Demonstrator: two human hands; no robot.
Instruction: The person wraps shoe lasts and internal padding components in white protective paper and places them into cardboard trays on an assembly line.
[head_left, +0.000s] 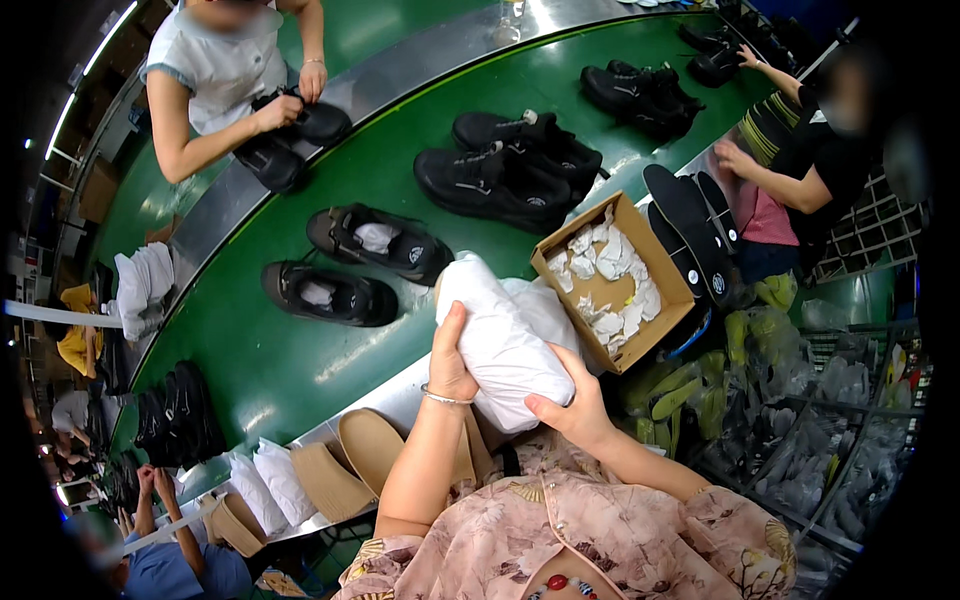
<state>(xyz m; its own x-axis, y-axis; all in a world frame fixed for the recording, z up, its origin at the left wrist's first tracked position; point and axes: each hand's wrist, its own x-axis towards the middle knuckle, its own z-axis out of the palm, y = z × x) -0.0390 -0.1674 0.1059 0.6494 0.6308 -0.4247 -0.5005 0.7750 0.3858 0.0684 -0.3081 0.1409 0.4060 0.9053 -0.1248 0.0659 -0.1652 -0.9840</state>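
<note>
At the far left, a pile of white packs (145, 285) lies by the edge of the green table (255, 385), and below it some black shoes (180, 415) are standing. Next, a co-worker in a white top (235, 65) has both hands on a dark shoe (322, 124). Along the near edge, two white parcels (270, 490) lean beside curved tan boards (375, 450). A dark pair (330, 293) is on the table, and each shoe has white paper inside. Then comes the left hand (455, 365) (it wears a bracelet), closed around the left side of a white bundle (505, 345); the right hand (578, 405) grips its lower right end — so both hands hold this one thing, tilted, above the table's near edge. Behind it, another white wrapped thing (545, 312) is partly hidden. Further right there is a carton (668, 300) with crumpled paper (625, 265) — and just beside it, black insoles (692, 235).
</note>
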